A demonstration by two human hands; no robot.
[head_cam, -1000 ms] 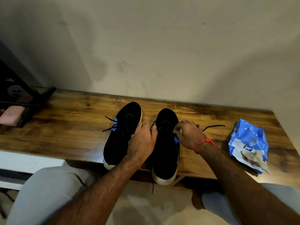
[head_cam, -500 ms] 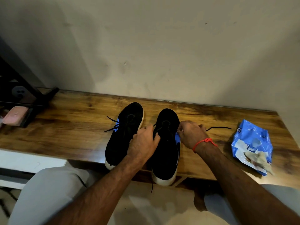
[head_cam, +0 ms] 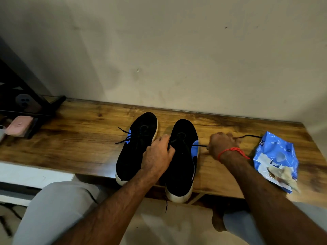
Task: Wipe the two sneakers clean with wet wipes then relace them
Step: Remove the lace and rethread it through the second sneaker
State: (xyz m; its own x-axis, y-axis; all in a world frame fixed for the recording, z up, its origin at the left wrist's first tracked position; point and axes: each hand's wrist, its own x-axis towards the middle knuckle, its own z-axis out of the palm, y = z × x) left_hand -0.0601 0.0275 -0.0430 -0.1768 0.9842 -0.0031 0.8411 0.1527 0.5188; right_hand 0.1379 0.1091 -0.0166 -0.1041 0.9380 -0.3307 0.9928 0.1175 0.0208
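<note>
Pulling the black lace [head_cam: 200, 145] out sideways from the right sneaker [head_cam: 182, 156], right hand [head_cam: 222, 146] moving away toward the wipes pack [head_cam: 276, 156].

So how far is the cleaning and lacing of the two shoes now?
Wiping looks finished: a used wipe lies on the blue pack. The left shoe already has lace in it, its ends loose. Lacing of the right shoe is in hand: the right hand pulls the lace sideways while the left hand steadies the shoe. Left: finishing this lacing and probably tying both.
</note>
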